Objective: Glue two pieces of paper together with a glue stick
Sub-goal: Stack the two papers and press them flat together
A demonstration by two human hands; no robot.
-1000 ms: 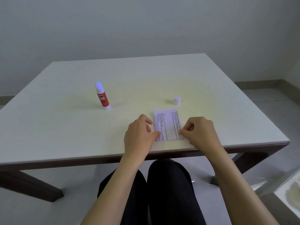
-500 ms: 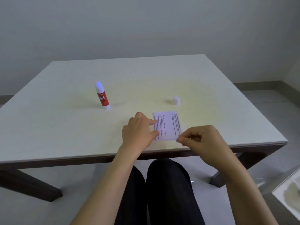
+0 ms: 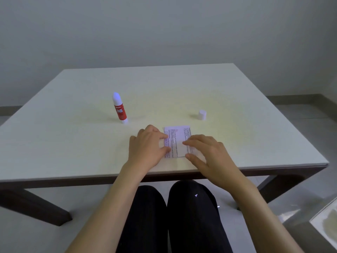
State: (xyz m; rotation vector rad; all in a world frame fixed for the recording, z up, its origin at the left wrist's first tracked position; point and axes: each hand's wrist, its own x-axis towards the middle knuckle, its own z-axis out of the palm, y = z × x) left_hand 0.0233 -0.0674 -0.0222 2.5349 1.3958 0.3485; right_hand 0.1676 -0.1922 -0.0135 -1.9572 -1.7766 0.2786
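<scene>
Paper [image 3: 177,141] pinned under both flat hands; glue stick [image 3: 119,108] upright left, cap [image 3: 202,115] right.

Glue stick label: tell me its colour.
Red with white lettering, on the glue stick; the head view shows it.

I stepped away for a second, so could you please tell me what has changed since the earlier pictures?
The right hand, pinched at the printed white paper's right edge a second ago, now lies flat on it, fingers spread. The left hand stays on the left edge. The red glue stick and small white cap have not moved.
</scene>
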